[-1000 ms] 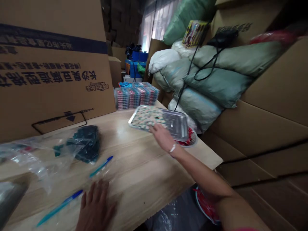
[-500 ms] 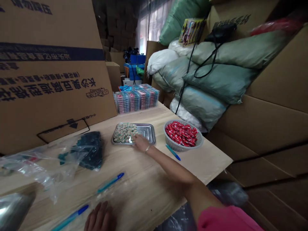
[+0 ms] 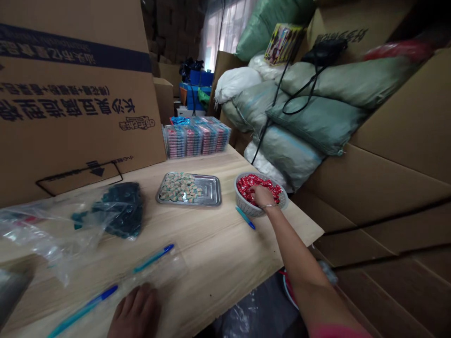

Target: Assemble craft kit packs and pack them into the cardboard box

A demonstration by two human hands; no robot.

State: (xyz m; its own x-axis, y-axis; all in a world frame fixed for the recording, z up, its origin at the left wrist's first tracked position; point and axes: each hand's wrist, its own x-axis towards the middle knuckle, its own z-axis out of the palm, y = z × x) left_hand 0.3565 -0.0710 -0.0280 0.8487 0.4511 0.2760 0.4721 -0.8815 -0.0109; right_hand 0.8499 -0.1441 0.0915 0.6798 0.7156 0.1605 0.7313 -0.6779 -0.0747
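Here — right fingers (image 3: 256, 189) half-curled, touching red packets (image 3: 272, 188)

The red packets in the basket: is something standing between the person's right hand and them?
No, nothing visible stands between them. The right hand is inside the basket, directly touching the red packets.

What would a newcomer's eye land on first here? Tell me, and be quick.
The red-wrapped packets heaped in a grey plastic basket stand out first, near the table's right edge, with the right hand reaching into them. Left of the basket lies a metal tray of small green-and-cream packets, and bulging pale green sacks pile up beyond the table on the right.
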